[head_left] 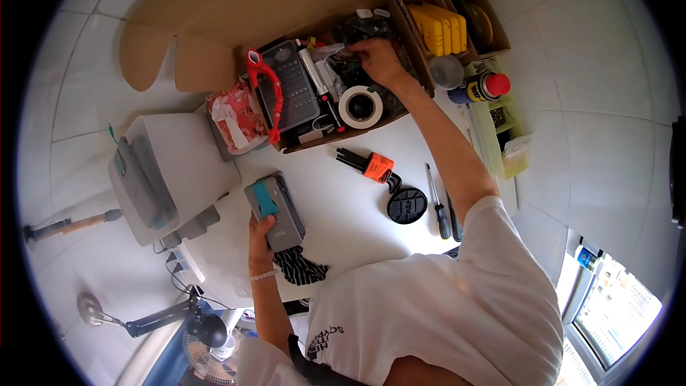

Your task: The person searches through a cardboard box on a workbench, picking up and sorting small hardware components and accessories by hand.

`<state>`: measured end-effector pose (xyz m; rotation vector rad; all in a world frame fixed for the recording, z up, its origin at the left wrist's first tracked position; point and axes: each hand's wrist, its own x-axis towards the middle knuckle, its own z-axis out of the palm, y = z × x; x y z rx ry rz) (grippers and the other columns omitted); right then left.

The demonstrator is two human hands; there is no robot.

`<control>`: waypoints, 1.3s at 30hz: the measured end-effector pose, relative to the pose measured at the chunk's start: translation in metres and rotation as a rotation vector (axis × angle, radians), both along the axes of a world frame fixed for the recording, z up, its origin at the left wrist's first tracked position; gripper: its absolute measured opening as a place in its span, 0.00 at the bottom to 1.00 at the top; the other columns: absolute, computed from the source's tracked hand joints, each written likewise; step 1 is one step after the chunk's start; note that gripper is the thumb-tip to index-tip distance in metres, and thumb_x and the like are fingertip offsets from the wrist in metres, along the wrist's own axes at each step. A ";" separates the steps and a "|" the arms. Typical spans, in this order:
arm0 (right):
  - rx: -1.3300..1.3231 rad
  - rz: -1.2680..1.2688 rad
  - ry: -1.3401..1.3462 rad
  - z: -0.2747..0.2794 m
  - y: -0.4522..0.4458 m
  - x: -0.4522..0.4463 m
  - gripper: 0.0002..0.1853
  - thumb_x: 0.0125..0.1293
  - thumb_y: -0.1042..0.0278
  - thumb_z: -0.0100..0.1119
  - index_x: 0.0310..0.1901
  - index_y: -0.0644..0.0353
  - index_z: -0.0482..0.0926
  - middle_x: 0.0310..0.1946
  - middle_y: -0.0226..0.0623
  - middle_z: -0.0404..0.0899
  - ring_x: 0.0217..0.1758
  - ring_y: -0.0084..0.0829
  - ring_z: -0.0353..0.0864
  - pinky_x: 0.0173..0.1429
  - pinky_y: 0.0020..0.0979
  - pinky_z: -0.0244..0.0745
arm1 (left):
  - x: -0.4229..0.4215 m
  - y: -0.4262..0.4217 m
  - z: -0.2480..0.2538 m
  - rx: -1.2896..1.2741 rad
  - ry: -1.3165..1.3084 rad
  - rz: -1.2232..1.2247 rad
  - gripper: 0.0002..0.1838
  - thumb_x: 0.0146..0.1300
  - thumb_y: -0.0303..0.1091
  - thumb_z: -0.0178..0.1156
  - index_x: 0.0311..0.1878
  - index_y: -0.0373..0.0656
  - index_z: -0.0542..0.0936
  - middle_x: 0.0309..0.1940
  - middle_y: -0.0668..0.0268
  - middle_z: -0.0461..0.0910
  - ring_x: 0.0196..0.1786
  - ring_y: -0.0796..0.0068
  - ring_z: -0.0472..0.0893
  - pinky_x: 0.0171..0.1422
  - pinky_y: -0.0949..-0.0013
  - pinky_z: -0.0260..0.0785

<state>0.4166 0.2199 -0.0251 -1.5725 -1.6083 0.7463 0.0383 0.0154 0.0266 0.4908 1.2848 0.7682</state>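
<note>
My left hand (260, 241) is closed round the near end of a flat grey case (287, 223), thumb on top beside a teal strip (264, 197). Black-and-white striped cloth (299, 266) lies beside that hand. My right hand (380, 59) reaches into an open cardboard box (314, 144), its fingers curled near a clear plastic bag (327, 64); the fingertips are partly hidden among the contents. Around it in the box are a roll of white tape (360, 107), a clear-lidded organizer (291, 89) and a bendy red holder (274, 93).
On the white table lie an orange-held hex key set (377, 166), a round black disc (407, 206) and screwdrivers (437, 207). A spray can (475, 91) and yellow cases (439, 31) stand at right. At left are a white bin (189, 164) and a desk lamp (157, 323).
</note>
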 end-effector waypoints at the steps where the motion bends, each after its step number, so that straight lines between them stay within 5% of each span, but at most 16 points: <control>1: -0.018 0.027 -0.140 0.003 -0.001 -0.002 0.17 0.49 0.84 0.51 0.40 0.60 0.82 0.38 0.46 0.80 0.42 0.44 0.79 0.47 0.35 0.74 | -0.001 0.000 0.000 -0.006 -0.005 -0.006 0.37 0.49 0.39 0.65 0.62 0.37 0.62 0.48 0.59 0.75 0.47 0.66 0.78 0.49 0.66 0.74; 5: -0.132 0.042 -0.498 0.024 -0.010 -0.018 0.19 0.48 0.86 0.51 0.42 0.58 0.81 0.46 0.40 0.75 0.45 0.47 0.77 0.47 0.42 0.74 | 0.000 0.001 0.001 -0.021 -0.020 -0.012 0.38 0.49 0.39 0.66 0.62 0.36 0.62 0.48 0.60 0.75 0.47 0.67 0.78 0.49 0.67 0.74; 9: -0.213 0.079 -0.520 0.029 -0.011 -0.018 0.21 0.49 0.84 0.53 0.45 0.55 0.80 0.51 0.42 0.70 0.48 0.47 0.76 0.49 0.43 0.74 | -0.005 0.000 -0.004 -0.026 -0.013 -0.010 0.39 0.49 0.40 0.66 0.62 0.36 0.61 0.48 0.60 0.75 0.47 0.67 0.78 0.50 0.67 0.74; 17: -0.159 0.144 -0.705 0.037 -0.005 -0.021 0.18 0.54 0.81 0.49 0.45 0.56 0.79 0.48 0.54 0.68 0.40 0.50 0.79 0.46 0.44 0.76 | 0.001 0.002 0.004 -0.021 -0.006 -0.009 0.41 0.48 0.41 0.66 0.63 0.36 0.60 0.49 0.59 0.74 0.49 0.66 0.77 0.51 0.66 0.73; 31: 0.062 0.286 -0.942 0.022 -0.001 -0.007 0.07 0.48 0.77 0.55 0.30 0.64 0.81 0.38 0.49 0.74 0.39 0.44 0.81 0.39 0.38 0.77 | 0.003 0.004 0.006 -0.027 -0.011 -0.003 0.40 0.47 0.39 0.67 0.62 0.35 0.61 0.47 0.58 0.75 0.45 0.66 0.79 0.47 0.66 0.75; 39: 0.194 0.246 -0.938 0.015 -0.006 -0.004 0.09 0.48 0.76 0.54 0.32 0.59 0.81 0.38 0.45 0.74 0.42 0.43 0.78 0.39 0.40 0.74 | 0.002 0.004 0.005 -0.009 -0.022 -0.006 0.40 0.48 0.39 0.66 0.62 0.35 0.60 0.48 0.57 0.75 0.46 0.64 0.79 0.48 0.65 0.75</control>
